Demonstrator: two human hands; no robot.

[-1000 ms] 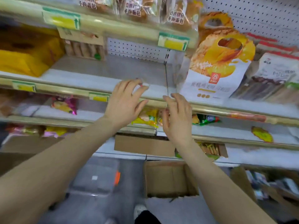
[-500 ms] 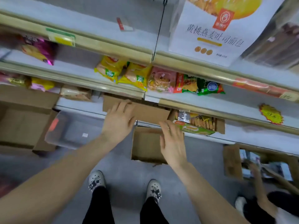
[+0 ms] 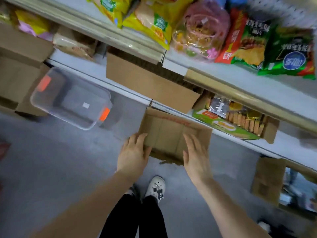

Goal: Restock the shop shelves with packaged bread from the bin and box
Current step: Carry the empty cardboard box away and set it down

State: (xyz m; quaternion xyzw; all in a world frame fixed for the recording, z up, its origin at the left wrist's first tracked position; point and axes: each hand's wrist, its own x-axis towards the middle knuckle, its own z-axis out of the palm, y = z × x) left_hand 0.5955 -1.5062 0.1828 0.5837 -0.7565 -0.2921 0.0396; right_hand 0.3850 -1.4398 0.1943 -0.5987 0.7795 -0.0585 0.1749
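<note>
While both hands are open and empty, slide left hand [image 3: 133, 154] and right hand [image 3: 195, 154] down each side of cardboard box [image 3: 169, 134], then squeeze and lift.

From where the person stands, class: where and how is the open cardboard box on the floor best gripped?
Probably by its two side walls, from above: the cardboard box stands open-topped, with the left hand and right hand already reaching either side.

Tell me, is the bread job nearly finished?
Probably close, but I can't be sure. The clear bin on the floor looks empty, and the open cardboard box shows only bare cardboard. The left hand and right hand hold nothing and reach for that box. The upper shelves aren't in view.
</note>
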